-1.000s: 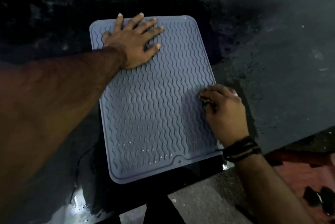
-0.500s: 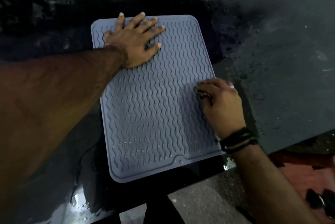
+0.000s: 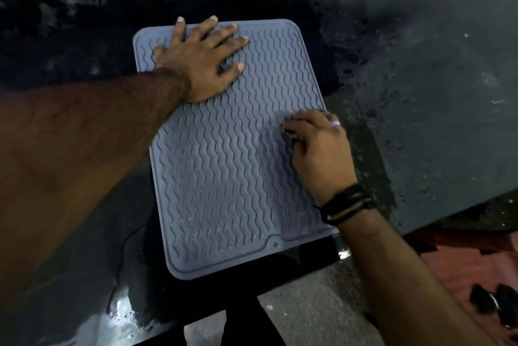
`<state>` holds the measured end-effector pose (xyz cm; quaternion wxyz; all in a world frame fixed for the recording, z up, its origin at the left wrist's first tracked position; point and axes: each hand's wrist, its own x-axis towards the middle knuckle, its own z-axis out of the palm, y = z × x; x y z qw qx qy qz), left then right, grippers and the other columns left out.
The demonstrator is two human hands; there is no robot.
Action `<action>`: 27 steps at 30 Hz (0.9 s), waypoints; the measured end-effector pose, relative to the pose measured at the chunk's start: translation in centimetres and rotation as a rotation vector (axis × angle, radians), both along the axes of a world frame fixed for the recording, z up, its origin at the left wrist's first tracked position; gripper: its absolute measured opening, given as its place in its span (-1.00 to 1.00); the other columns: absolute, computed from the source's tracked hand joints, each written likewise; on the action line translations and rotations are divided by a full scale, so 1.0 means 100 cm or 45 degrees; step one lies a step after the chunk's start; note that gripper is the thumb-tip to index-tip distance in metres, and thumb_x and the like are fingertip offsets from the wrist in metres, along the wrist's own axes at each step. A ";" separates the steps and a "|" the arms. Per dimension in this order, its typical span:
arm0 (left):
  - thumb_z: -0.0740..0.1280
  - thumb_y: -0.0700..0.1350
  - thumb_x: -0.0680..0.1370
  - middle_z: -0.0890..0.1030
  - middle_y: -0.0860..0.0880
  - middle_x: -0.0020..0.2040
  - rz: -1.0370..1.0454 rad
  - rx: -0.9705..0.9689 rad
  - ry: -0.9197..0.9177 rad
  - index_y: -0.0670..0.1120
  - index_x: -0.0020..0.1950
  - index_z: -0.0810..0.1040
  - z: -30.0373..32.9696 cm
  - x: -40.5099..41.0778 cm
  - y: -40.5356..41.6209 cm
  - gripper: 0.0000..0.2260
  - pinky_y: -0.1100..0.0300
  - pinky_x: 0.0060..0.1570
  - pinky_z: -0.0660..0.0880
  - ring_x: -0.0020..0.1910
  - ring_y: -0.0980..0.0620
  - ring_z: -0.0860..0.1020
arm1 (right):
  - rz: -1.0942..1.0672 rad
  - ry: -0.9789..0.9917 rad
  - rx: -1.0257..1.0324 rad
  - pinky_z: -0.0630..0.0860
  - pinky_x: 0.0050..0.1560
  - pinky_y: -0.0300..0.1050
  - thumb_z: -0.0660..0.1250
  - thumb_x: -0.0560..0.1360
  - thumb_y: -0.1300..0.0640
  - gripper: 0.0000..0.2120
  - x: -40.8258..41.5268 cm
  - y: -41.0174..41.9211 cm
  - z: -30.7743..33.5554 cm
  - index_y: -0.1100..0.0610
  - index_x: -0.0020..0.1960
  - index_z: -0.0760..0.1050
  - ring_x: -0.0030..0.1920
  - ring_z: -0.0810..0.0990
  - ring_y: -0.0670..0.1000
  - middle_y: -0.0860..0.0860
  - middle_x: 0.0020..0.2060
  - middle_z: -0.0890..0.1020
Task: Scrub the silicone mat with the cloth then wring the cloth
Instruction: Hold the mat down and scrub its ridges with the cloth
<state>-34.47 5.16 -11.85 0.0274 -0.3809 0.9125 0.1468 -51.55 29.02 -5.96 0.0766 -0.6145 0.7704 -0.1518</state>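
Note:
A grey silicone mat (image 3: pixel 224 166) with wavy ridges lies flat on a dark wet counter (image 3: pixel 420 93). My left hand (image 3: pixel 201 59) presses flat on the mat's far left corner, fingers spread and straight. My right hand (image 3: pixel 316 149) sits on the mat's right side, fingers curled round a small dark cloth (image 3: pixel 291 135) that is mostly hidden under the fingers. A black band circles my right wrist.
The counter's front edge runs diagonally below the mat, and the mat's near end overhangs it. Water shines on the counter at the lower left (image 3: pixel 120 315). Below lie a grey floor (image 3: pixel 302 315) and a reddish surface (image 3: pixel 471 261) at the lower right.
My right hand with the cloth has slid away from me along the mat's right side. My left hand has stayed pressed on the far corner.

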 end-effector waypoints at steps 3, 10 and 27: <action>-0.25 0.57 0.56 -0.11 0.24 0.78 -0.005 0.003 -0.002 0.38 0.72 -0.12 0.000 0.001 -0.001 -0.26 -0.64 0.53 -0.07 0.77 0.01 -0.18 | -0.009 -0.046 -0.044 0.51 0.05 0.02 0.28 0.28 0.30 -0.73 0.002 0.032 0.002 0.15 -0.11 0.68 0.00 0.59 0.17 0.05 -0.07 0.67; -0.27 0.60 0.54 -0.12 0.24 0.78 0.000 0.004 0.004 0.40 0.71 -0.14 -0.004 0.001 -0.003 -0.26 -0.65 0.51 -0.04 0.77 -0.02 -0.18 | -0.082 -0.101 -0.076 0.49 0.19 -0.02 0.30 0.38 0.33 -0.66 -0.002 0.004 0.012 0.16 0.11 0.65 0.08 0.57 0.10 0.08 0.10 0.65; -0.36 0.64 0.46 -0.10 0.24 0.78 -0.019 -0.004 0.019 0.38 0.72 -0.13 0.000 0.001 0.000 -0.15 -0.60 0.55 -0.11 0.76 0.05 -0.17 | -0.053 -0.128 -0.045 0.50 0.17 -0.08 0.34 0.37 0.35 -0.67 0.001 0.011 0.014 0.15 0.10 0.66 0.08 0.57 0.07 0.07 0.09 0.66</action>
